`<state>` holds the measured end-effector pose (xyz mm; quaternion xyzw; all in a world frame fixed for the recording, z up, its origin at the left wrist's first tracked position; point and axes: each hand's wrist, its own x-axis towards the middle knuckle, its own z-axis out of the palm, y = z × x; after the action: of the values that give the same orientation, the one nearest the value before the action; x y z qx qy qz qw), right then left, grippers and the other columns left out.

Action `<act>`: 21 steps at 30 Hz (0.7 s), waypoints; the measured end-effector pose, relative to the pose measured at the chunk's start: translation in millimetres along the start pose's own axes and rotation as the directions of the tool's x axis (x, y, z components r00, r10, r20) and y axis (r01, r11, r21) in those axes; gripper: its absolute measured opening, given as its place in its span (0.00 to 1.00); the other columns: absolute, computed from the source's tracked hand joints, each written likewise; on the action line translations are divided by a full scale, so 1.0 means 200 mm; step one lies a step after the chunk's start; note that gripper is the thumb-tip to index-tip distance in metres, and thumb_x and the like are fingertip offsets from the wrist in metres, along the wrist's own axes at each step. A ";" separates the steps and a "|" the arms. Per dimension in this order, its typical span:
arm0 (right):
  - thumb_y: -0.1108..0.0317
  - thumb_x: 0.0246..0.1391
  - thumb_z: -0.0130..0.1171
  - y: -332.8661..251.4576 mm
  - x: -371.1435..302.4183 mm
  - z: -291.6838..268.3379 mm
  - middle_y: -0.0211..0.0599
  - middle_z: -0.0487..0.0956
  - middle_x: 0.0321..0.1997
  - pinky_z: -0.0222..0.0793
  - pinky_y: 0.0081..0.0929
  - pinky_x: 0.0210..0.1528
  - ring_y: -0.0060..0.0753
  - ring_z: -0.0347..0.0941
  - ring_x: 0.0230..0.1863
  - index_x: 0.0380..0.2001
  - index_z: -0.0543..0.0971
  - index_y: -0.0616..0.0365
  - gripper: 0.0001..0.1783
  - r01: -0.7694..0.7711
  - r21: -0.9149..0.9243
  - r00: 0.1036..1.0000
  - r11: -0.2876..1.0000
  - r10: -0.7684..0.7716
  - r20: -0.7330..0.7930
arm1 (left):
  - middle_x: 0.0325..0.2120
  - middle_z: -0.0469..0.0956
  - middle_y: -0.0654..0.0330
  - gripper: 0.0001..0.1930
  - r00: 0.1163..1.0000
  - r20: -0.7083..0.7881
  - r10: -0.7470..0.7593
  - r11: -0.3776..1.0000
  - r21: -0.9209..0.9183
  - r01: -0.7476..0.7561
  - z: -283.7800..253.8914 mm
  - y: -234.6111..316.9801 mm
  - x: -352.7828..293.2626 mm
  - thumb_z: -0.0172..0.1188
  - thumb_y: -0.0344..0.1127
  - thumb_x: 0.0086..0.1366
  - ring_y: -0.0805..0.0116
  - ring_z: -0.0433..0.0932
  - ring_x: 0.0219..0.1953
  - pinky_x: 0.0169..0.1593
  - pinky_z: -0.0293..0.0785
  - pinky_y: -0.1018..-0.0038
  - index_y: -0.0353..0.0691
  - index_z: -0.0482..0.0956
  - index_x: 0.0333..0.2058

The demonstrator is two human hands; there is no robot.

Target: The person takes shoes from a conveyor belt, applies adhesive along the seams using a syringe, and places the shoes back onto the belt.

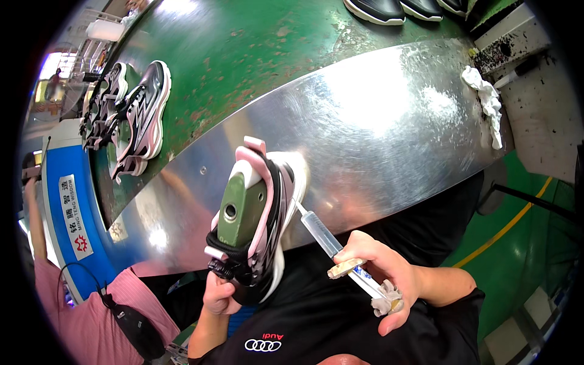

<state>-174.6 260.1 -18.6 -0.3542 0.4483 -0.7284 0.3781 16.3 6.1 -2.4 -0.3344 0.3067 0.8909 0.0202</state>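
A black, pink and white sneaker point(277, 201) with a green shoe last point(237, 213) inside it is tilted up in front of me, sole to the right. My left hand point(219, 294) grips it low, near the toe and laces; part of that hand is hidden behind the shoe. In my right hand point(389, 267) is a clear syringe point(322, 234) with a thin tip. The tip meets or nearly meets the shoe's side by the white sole. A pale crumpled wrapping covers the plunger end, and a tan piece sits at the barrel's flange.
A shiny metal ledge point(365, 158) borders the green table point(255, 55). More sneakers point(143, 115) stand at the left, and black shoes point(377, 9) at the far edge. A crumpled white cloth point(485, 103) lies at right. A person in pink point(128, 304) is at left.
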 end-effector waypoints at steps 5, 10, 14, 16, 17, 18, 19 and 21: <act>0.44 0.30 0.72 -0.08 0.03 0.01 0.41 0.68 0.49 0.58 0.30 0.50 0.36 0.63 0.45 0.57 0.61 0.64 0.54 -0.064 0.025 0.996 0.998 0.062 0.059 | 0.56 0.64 0.43 0.43 0.991 0.117 -0.072 0.995 -0.054 0.079 0.05 -0.08 0.04 0.62 0.26 0.47 0.50 0.68 0.56 0.60 0.64 0.56 0.29 0.49 0.61; 0.47 0.33 0.72 -0.19 0.01 0.04 0.42 0.67 0.49 0.58 0.28 0.51 0.36 0.64 0.48 0.57 0.61 0.65 0.52 -0.199 0.138 0.978 0.970 0.188 0.084 | 0.55 0.65 0.44 0.38 0.958 0.249 -0.140 0.966 -0.179 0.188 0.11 -0.11 0.11 0.57 0.20 0.48 0.51 0.66 0.58 0.61 0.62 0.57 0.26 0.53 0.59; 0.42 0.32 0.72 -0.30 -0.02 0.03 0.41 0.68 0.47 0.59 0.26 0.47 0.32 0.65 0.47 0.56 0.61 0.70 0.56 -0.263 0.093 0.959 0.960 0.250 0.134 | 0.54 0.67 0.47 0.37 0.914 0.340 -0.222 0.923 -0.229 0.310 0.14 -0.13 0.16 0.56 0.18 0.48 0.53 0.67 0.57 0.61 0.61 0.56 0.31 0.55 0.60; 0.34 0.29 0.68 -0.39 -0.03 0.07 0.41 0.74 0.43 0.59 0.31 0.40 0.34 0.66 0.39 0.51 0.66 0.68 0.55 -0.253 0.033 0.968 0.967 0.253 0.006 | 0.54 0.67 0.48 0.36 0.894 0.382 -0.236 0.903 -0.253 0.346 0.16 -0.15 0.19 0.55 0.18 0.49 0.53 0.68 0.57 0.60 0.61 0.56 0.32 0.55 0.59; 0.34 0.24 0.71 -0.42 -0.06 0.07 0.44 0.73 0.45 0.59 0.29 0.42 0.34 0.65 0.39 0.51 0.66 0.70 0.58 -0.261 -0.003 0.965 0.965 0.261 0.025 | 0.53 0.68 0.48 0.36 0.876 0.424 -0.232 0.888 -0.276 0.368 0.17 -0.17 0.21 0.55 0.17 0.49 0.53 0.68 0.56 0.60 0.62 0.57 0.33 0.56 0.59; 0.34 0.24 0.71 -0.45 -0.06 0.05 0.44 0.73 0.45 0.59 0.29 0.42 0.34 0.65 0.39 0.51 0.66 0.70 0.58 -0.263 -0.018 0.964 0.965 0.263 0.025 | 0.53 0.69 0.48 0.36 0.854 0.467 -0.227 0.871 -0.295 0.393 0.19 -0.19 0.24 0.54 0.17 0.49 0.53 0.69 0.56 0.59 0.63 0.58 0.34 0.56 0.59; 0.35 0.25 0.70 -0.49 -0.05 0.04 0.44 0.73 0.44 0.59 0.29 0.41 0.34 0.65 0.38 0.51 0.66 0.70 0.57 -0.214 -0.142 0.971 0.967 0.227 0.081 | 0.51 0.70 0.49 0.33 0.827 0.501 -0.254 0.860 -0.275 0.430 0.21 -0.20 0.26 0.54 0.17 0.51 0.54 0.70 0.55 0.58 0.65 0.59 0.36 0.61 0.58; 0.34 0.26 0.69 -0.56 -0.07 0.06 0.43 0.73 0.44 0.59 0.29 0.41 0.35 0.64 0.36 0.49 0.68 0.70 0.54 -0.180 -0.281 0.973 0.943 0.213 0.091 | 0.51 0.71 0.49 0.31 0.799 0.534 -0.277 0.838 -0.273 0.473 0.20 -0.24 0.31 0.54 0.17 0.51 0.55 0.70 0.54 0.57 0.65 0.59 0.36 0.63 0.56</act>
<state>-184.7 302.9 86.2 -0.3991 0.5531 -0.5963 0.4233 -43.5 56.8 -41.2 -0.1584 0.0331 0.9650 0.2066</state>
